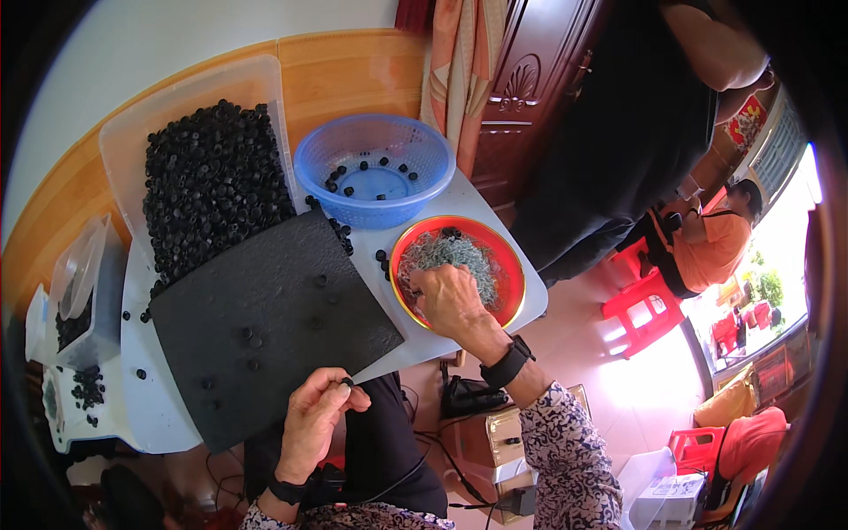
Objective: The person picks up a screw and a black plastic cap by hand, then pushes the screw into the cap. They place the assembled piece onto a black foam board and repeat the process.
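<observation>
My left hand [311,422] is closed, pinching a small black round cap [346,382] between thumb and fingertips, just off the near edge of a black mat [265,318]. My right hand [452,305] reaches into a red bowl [514,281] with a gold rim. Its fingers are bent down onto a heap of small thin silvery metal pieces [459,254]. Its fingertips are partly hidden, so what they grip cannot be made out. A few black caps [451,232] lie on the heap's far side. Several more caps are scattered over the mat.
Behind the mat, a large clear bin [196,84] holds a great pile of black caps [216,168]. A blue basket [375,208] with several caps stands beyond the bowl. Left is a smaller clear container [102,300]. A person in black [618,132] stands close right; another sits farther back.
</observation>
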Demonstrator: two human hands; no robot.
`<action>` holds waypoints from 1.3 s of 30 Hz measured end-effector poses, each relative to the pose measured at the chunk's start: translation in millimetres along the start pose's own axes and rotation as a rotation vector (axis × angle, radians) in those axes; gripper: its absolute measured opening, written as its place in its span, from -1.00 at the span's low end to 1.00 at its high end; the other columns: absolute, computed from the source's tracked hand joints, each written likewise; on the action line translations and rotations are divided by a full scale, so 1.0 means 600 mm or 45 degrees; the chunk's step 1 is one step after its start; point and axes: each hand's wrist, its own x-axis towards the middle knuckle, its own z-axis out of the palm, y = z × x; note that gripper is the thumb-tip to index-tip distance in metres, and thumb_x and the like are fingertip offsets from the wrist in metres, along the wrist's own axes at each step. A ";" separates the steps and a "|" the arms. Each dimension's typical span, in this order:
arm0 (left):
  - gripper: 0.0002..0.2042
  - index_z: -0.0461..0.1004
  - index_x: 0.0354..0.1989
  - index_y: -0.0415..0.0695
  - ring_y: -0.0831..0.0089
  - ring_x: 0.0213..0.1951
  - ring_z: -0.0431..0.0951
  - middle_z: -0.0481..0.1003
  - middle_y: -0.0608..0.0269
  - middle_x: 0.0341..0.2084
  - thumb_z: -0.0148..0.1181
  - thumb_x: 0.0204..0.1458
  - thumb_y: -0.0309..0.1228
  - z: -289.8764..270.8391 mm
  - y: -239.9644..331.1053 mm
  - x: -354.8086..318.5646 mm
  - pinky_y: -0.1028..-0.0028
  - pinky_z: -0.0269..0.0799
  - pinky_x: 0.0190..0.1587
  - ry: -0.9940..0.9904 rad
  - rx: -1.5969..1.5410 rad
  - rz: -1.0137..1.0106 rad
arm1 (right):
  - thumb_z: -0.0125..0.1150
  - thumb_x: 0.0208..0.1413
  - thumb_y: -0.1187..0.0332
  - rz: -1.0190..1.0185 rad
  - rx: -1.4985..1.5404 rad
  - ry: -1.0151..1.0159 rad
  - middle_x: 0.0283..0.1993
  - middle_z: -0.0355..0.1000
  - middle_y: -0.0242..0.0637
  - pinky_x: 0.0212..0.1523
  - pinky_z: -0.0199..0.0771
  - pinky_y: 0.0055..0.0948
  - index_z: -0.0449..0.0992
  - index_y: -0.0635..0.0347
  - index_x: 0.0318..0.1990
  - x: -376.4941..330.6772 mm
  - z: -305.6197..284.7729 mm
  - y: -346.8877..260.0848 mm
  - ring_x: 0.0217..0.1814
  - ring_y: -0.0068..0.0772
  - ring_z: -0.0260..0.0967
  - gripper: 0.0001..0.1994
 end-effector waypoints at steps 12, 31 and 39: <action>-0.86 0.39 -0.14 -0.28 0.35 -0.27 0.56 0.53 0.07 -0.37 -0.02 0.21 -0.50 0.011 0.003 -0.006 0.35 0.48 -0.10 0.036 0.112 -0.057 | 0.20 -0.14 0.48 0.078 0.252 0.092 -0.44 0.55 -0.13 -0.25 0.52 -0.18 0.63 0.16 -0.34 -0.016 0.002 0.012 -0.34 -0.03 0.53 -0.84; -0.81 0.36 -0.04 -0.32 0.39 -0.19 0.58 0.57 0.03 -0.28 -0.04 0.29 -0.46 -0.003 0.014 -0.013 0.43 0.49 -0.05 0.014 0.015 0.114 | 0.25 0.14 0.55 0.105 1.857 -0.102 -0.24 0.51 -0.40 -0.11 0.49 -0.59 0.54 0.31 -0.15 -0.089 0.001 -0.149 -0.14 -0.65 0.45 -0.86; -0.80 0.36 -0.04 -0.33 0.44 -0.23 0.59 0.58 0.06 -0.30 -0.04 0.28 -0.46 -0.011 0.023 -0.014 0.47 0.51 -0.08 0.027 0.195 0.154 | 0.24 0.15 0.55 0.063 1.958 -0.127 -0.23 0.52 -0.36 -0.11 0.50 -0.56 0.56 0.31 -0.18 -0.099 0.022 -0.177 -0.16 -0.61 0.47 -0.89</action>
